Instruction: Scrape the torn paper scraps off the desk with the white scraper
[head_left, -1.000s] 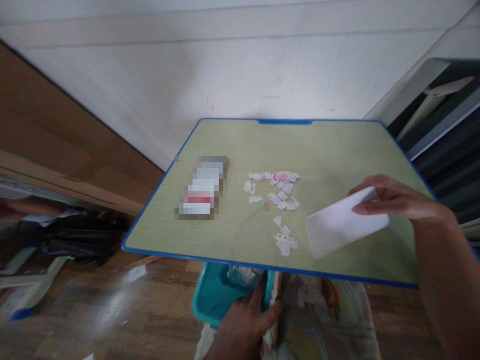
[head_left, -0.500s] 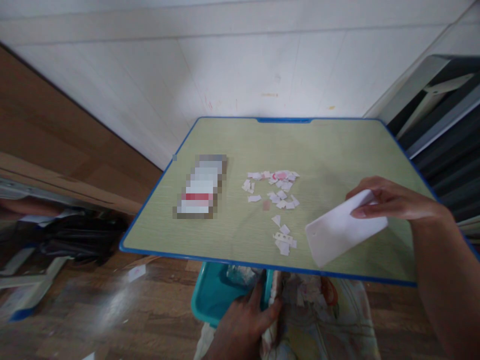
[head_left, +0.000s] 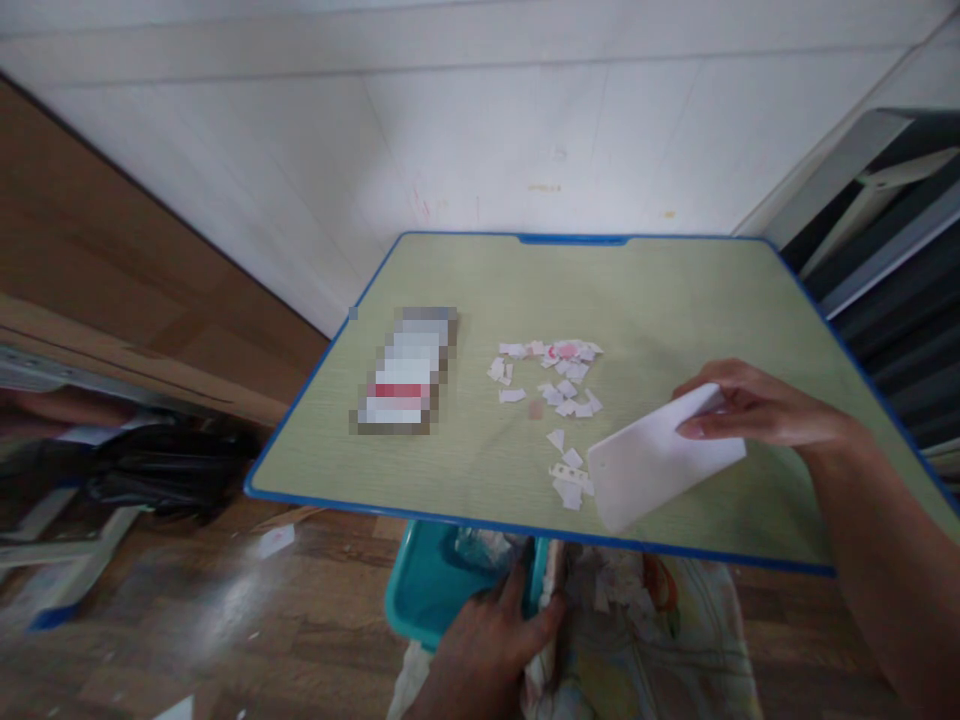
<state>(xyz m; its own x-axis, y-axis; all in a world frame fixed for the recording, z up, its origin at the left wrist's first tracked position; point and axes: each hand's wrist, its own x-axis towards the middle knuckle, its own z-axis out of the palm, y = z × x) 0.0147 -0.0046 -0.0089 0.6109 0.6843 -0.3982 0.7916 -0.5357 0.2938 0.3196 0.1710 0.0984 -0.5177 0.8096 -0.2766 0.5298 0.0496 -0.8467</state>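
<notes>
My right hand (head_left: 742, 405) grips a white rectangular board (head_left: 660, 465) by its upper edge, thumb on the near face and fingers behind. The board is thin, with a tiny hole near its left corner, and is held tilted over the table (head_left: 675, 290). Just left of it lie torn paper scraps (head_left: 570, 492), and more paper bits (head_left: 566, 355) are spread farther back. Below the table's front edge, my left hand (head_left: 487, 640) pinches the right rim of a teal tub (head_left: 420, 590), with a crumpled silvery packet (head_left: 487, 550) inside it.
A pixelated, phone-like rectangle (head_left: 405, 370) lies on the table's left side. Below, a patterned cloth (head_left: 637, 650) holds more paper scraps. Stray paper (head_left: 277, 540) is on the wooden floor. A white wall (head_left: 480, 140) stands behind the table, and a brown panel (head_left: 150, 230) at left.
My right hand has moved the white board a little to the left, so its edge now meets the nearest scraps in view. My left hand stays at the tub's rim.
</notes>
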